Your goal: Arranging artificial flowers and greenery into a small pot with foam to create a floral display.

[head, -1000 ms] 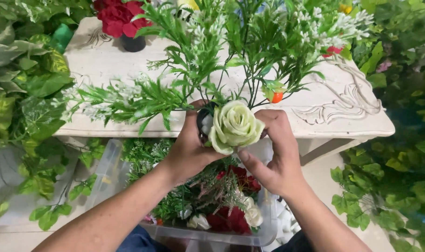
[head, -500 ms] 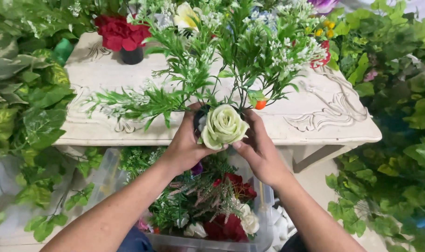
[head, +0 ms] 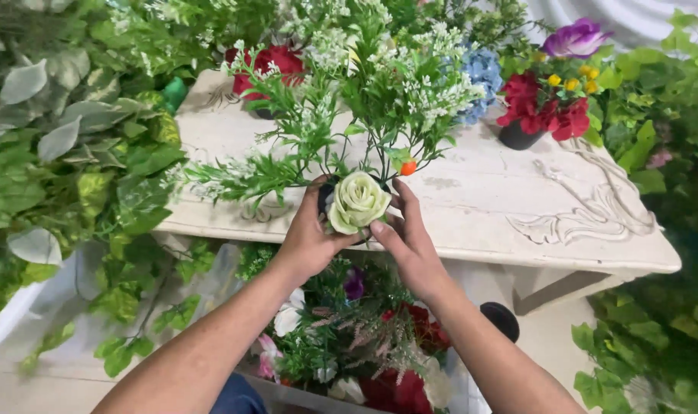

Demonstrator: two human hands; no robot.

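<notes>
Foliage (head: pixel 65 153) and red bouquet (head: pixel 544 111) flanking rose (head: pixel 357 203)

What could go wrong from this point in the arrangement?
The dark pot sits near the white table's front edge, so a push from either hand might tip it toward the bin of flowers below. The pale green rose, pinched between left hand and right hand, may crush or loosen neighbouring fern sprigs.

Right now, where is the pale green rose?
The rose is at the centre of the head view, at the near edge of the white table, between the left hand and right hand, under the green sprigs.
</notes>
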